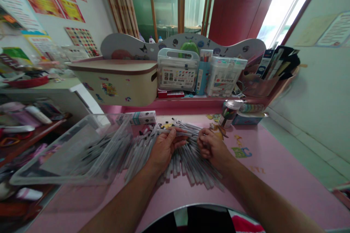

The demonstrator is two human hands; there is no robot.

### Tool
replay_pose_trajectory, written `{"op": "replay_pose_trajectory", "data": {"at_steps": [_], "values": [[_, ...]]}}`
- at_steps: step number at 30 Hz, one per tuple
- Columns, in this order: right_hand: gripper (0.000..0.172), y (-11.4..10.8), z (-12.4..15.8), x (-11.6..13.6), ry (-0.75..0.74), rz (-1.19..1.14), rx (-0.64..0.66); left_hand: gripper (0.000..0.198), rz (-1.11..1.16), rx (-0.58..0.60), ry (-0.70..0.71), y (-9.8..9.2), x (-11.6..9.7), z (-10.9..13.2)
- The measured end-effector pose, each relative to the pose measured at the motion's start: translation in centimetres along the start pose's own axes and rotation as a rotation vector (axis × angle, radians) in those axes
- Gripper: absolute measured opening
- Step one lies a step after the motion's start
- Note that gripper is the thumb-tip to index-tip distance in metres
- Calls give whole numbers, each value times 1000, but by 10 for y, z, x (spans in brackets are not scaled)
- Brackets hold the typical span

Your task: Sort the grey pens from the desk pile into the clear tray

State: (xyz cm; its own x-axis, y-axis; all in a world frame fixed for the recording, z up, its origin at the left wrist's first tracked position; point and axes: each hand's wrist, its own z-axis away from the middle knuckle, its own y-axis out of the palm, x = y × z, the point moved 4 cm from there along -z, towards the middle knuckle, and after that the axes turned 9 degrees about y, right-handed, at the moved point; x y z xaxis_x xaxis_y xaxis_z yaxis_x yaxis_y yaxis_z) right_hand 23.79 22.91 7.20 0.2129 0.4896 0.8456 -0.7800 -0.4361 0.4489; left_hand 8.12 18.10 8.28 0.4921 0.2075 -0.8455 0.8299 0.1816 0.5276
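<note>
Two hands meet over a heap of pens (188,160) at the middle of the pink desk (273,185). The left hand (164,149) curls its fingers round a few, and the right hand (212,147) pinches their other ends. A clear tub (76,153) lies tipped at the desk's left edge, with pens inside. Toward the back edge stands a jar (229,111), with marker cases (177,69) behind it.
</note>
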Motion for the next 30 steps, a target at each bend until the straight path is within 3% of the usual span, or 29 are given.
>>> {"op": "replay_pose_trajectory", "data": {"at_steps": [4,11,14,18,20,23,25,27,30], "values": [[25,2,2,-1,144,-171,108,31,-23,10,7,2,0,2],[29,4,2,-3,109,69,85,27,-89,22,60,1,-2,2],[29,0,0,0,94,70,63,22,62,-80,158,-7,-17,-6],[28,-10,-3,7,-3,26,-87,15,304,-300,285,-23,-38,-14],[27,-9,-3,9,-80,74,-156,9,329,-296,236,-21,-38,-13],[20,1,4,10,-243,329,-228,26,239,-140,28,-3,-21,-3],[13,13,11,8,-379,556,-181,35,164,-45,-87,9,-6,6],[9,22,15,4,-431,695,-72,29,128,-23,-131,15,5,11],[23,21,16,1,-411,636,-5,27,171,-82,-135,14,9,10]]}}
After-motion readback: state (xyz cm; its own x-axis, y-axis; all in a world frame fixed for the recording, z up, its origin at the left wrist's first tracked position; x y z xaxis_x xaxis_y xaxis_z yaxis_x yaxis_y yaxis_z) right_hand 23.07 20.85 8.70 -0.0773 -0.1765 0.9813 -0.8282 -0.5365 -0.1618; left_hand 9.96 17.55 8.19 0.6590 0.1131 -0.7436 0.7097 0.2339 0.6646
